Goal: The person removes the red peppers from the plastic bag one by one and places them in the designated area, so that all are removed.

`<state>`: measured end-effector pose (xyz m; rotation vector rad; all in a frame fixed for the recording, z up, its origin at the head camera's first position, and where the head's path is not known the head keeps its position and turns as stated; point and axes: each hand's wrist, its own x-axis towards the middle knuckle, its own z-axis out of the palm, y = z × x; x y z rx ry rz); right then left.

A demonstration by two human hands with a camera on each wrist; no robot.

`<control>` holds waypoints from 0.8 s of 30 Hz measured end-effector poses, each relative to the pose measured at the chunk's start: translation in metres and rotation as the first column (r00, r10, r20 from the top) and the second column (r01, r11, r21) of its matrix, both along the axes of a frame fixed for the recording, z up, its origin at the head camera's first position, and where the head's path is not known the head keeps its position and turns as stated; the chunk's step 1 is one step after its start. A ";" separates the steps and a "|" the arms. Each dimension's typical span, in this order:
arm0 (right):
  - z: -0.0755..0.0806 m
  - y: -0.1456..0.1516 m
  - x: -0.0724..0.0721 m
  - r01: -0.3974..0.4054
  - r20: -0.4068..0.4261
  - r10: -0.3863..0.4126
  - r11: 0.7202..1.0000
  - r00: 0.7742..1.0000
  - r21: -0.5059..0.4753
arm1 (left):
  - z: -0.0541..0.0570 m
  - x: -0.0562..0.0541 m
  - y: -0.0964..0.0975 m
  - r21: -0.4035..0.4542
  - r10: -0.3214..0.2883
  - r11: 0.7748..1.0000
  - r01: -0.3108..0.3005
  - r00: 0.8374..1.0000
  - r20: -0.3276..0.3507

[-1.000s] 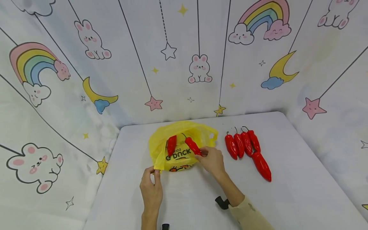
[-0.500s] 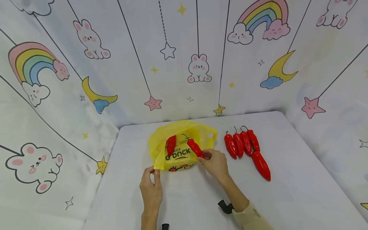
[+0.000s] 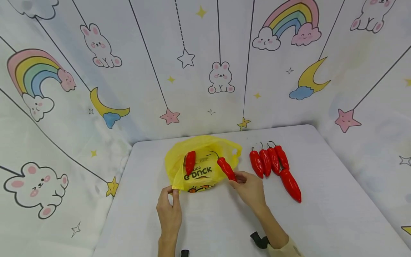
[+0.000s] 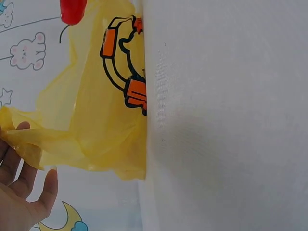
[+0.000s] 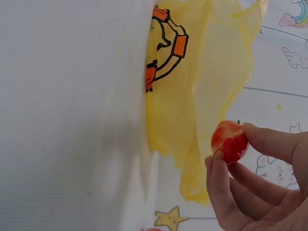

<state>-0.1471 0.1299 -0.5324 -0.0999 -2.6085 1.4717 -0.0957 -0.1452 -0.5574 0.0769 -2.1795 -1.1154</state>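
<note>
On the table lies a yellow plastic bag (image 3: 199,182) printed with a duck, its mouth spread. My left hand (image 3: 169,210) pinches the bag's near-left corner between thumb and fingers; the left wrist view shows the gathered plastic. A red chili pepper (image 3: 190,162) shows inside the bag's mouth. My right hand (image 3: 250,189) pinches another red chili pepper (image 3: 226,169) by its tip end, the stem pointing toward the bag. In the head view this pepper overlaps the bag's right side. The right wrist view shows its rounded end between thumb and fingers.
Right of the bag, several red chili peppers (image 3: 264,162) lie side by side, with a bigger one (image 3: 290,185) touching them at the near end. A black piece (image 3: 259,240) shows by the right wrist, another (image 3: 184,253) by the left. A cartoon-printed backdrop (image 3: 192,89) stands behind the table.
My right hand has drawn back right and toward me with its chili pepper, away from the bag's middle. The left hand keeps its pinch on the bag in place.
</note>
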 end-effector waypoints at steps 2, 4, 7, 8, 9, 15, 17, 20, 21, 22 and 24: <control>0.000 0.004 0.003 0.015 0.008 -0.015 1.000 1.000 -0.008 | 0.000 0.000 0.000 0.002 0.000 1.000 0.000 1.000 -0.001; 0.000 0.009 0.006 0.027 0.009 -0.027 0.999 1.000 -0.017 | 0.000 -0.001 0.001 0.006 0.000 1.000 0.000 1.000 -0.002; 0.001 0.014 0.009 0.039 0.002 -0.039 0.999 0.999 -0.015 | 0.000 -0.001 0.001 0.008 0.003 1.000 -0.003 1.000 -0.005; 0.002 0.016 0.010 0.042 -0.001 -0.042 0.999 0.999 -0.015 | 0.000 -0.001 0.001 0.008 0.005 1.000 -0.005 1.000 -0.005; 0.003 0.017 0.010 0.044 -0.002 -0.044 0.999 0.999 -0.016 | 0.000 -0.001 0.001 0.009 0.005 1.000 -0.004 1.000 -0.004; 0.006 0.026 0.016 0.066 -0.004 -0.066 0.998 0.998 -0.003 | 0.001 -0.003 0.002 0.017 0.002 1.000 -0.002 1.000 0.009; 0.007 0.030 0.017 0.076 -0.022 -0.076 0.997 0.997 0.001 | 0.002 -0.003 0.002 0.016 0.003 1.000 -0.004 1.000 0.012; 0.006 0.036 0.020 0.098 -0.054 -0.099 0.995 0.994 -0.004 | 0.002 -0.003 0.002 0.014 0.006 1.000 -0.006 1.000 0.014; 0.006 0.038 0.021 0.103 -0.065 -0.103 0.995 0.992 -0.012 | 0.001 -0.003 0.002 0.014 0.007 1.000 -0.007 1.000 0.013; 0.006 0.040 0.022 0.110 -0.073 -0.111 0.994 0.991 -0.021 | 0.001 -0.003 0.002 0.014 0.007 1.000 -0.008 1.000 0.012; 0.004 0.044 0.025 0.130 -0.082 -0.133 0.991 0.988 -0.033 | 0.001 -0.003 0.002 0.015 0.008 1.000 -0.008 1.000 0.010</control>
